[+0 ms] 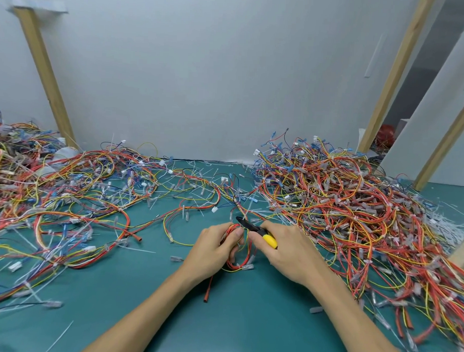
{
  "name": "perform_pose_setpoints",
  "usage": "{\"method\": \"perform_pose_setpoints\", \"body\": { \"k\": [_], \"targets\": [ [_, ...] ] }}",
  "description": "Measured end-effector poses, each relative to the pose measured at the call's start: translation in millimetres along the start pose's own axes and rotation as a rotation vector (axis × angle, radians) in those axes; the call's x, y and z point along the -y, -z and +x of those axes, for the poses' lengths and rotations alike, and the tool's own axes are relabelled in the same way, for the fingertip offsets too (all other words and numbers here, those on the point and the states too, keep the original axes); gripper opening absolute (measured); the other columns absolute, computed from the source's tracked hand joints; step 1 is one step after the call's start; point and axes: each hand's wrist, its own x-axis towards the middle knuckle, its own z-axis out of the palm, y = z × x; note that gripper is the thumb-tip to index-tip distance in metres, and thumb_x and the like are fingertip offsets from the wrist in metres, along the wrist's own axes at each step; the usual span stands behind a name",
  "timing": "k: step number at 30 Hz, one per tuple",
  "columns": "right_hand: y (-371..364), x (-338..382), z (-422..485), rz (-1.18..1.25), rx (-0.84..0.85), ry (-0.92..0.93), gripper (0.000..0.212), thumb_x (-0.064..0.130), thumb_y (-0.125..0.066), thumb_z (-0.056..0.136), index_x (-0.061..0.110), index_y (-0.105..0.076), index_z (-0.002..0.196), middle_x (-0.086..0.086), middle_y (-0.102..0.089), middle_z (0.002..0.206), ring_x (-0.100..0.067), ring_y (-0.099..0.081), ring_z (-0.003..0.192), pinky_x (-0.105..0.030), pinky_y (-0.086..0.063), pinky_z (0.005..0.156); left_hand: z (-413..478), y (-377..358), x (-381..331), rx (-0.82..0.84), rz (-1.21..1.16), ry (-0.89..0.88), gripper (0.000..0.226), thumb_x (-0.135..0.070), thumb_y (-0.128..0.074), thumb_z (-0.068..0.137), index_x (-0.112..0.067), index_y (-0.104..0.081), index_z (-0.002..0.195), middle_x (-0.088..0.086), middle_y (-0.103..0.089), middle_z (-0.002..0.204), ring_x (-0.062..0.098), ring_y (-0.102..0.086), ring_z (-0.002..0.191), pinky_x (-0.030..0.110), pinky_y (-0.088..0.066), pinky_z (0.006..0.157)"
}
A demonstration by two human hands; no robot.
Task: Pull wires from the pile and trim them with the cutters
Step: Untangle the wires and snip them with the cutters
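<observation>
My left hand [217, 248] grips a small coiled bundle of red and yellow wires [239, 262] just above the green table [219, 321]. My right hand [286, 251] holds the cutters [260, 231], which have yellow-and-black handles and dark jaws pointing left toward the bundle's top. A large tangled pile of red, orange and yellow wires [351, 207] lies to the right. Another spread of wires [65, 195] covers the left side.
Loose white cable ties [446, 227] and clear connector sleeves litter the table. Two wooden posts, one at left [41, 61] and one at right [394, 76], lean against the grey wall behind. Bare green surface lies in front, between my forearms.
</observation>
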Motion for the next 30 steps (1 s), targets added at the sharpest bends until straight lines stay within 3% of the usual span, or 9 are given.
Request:
{"method": "perform_pose_setpoints", "body": {
  "k": [5, 12, 19, 27, 30],
  "targets": [
    [0.7, 0.8, 0.8, 0.029, 0.019, 0.028, 0.046, 0.069, -0.034, 0.091, 0.027, -0.051, 0.084, 0.009, -0.057, 0.075, -0.015, -0.052, 0.072, -0.038, -0.046, 0.066, 1.0, 0.9, 2.1, 0.015, -0.028, -0.022, 0.039, -0.025, -0.044, 0.103, -0.017, -0.047, 0.066, -0.007, -0.050, 0.050, 0.007, -0.053, 0.047, 0.019, -0.045, 0.055],
    [5.9, -3.1, -0.1, -0.031, -0.035, 0.004, 0.059, 0.077, -0.032, 0.088, 0.021, -0.049, 0.074, 0.003, -0.055, 0.061, -0.020, -0.054, 0.065, -0.034, -0.046, 0.061, 0.0, 0.7, 0.2, 0.038, -0.045, -0.022, 0.040, -0.026, -0.043, 0.104, -0.020, -0.045, 0.065, -0.006, -0.048, 0.052, 0.010, -0.052, 0.049, 0.022, -0.046, 0.058],
    [2.2, -1.1, 0.6, -0.059, -0.017, -0.020, 0.062, 0.077, -0.027, 0.087, 0.023, -0.056, 0.080, 0.002, -0.059, 0.065, -0.022, -0.059, 0.069, -0.036, -0.050, 0.064, -1.2, 0.4, 0.2, 0.016, -0.045, -0.029, 0.042, -0.028, -0.043, 0.104, -0.025, -0.044, 0.062, -0.006, -0.049, 0.052, 0.011, -0.054, 0.050, 0.022, -0.047, 0.058],
    [-0.4, -0.5, 0.3, -0.056, -0.029, -0.035, 0.068, 0.080, -0.020, 0.085, 0.022, -0.055, 0.081, 0.000, -0.060, 0.066, -0.026, -0.059, 0.073, -0.039, -0.051, 0.068, -0.6, 2.0, -1.2, 0.006, -0.003, -0.042, 0.041, -0.031, -0.044, 0.103, -0.017, -0.046, 0.065, -0.007, -0.051, 0.050, 0.009, -0.055, 0.047, 0.025, -0.048, 0.057],
    [-1.2, 2.5, 0.6, -0.024, -0.108, -0.048, 0.068, 0.081, -0.018, 0.084, 0.023, -0.054, 0.081, 0.003, -0.058, 0.062, -0.024, -0.057, 0.069, -0.036, -0.047, 0.062, 0.2, 9.9, -8.5, 0.035, 0.070, -0.057, 0.040, -0.043, -0.046, 0.099, -0.018, -0.050, 0.068, -0.003, -0.055, 0.052, 0.013, -0.057, 0.050, 0.029, -0.047, 0.055]
  ]
}}
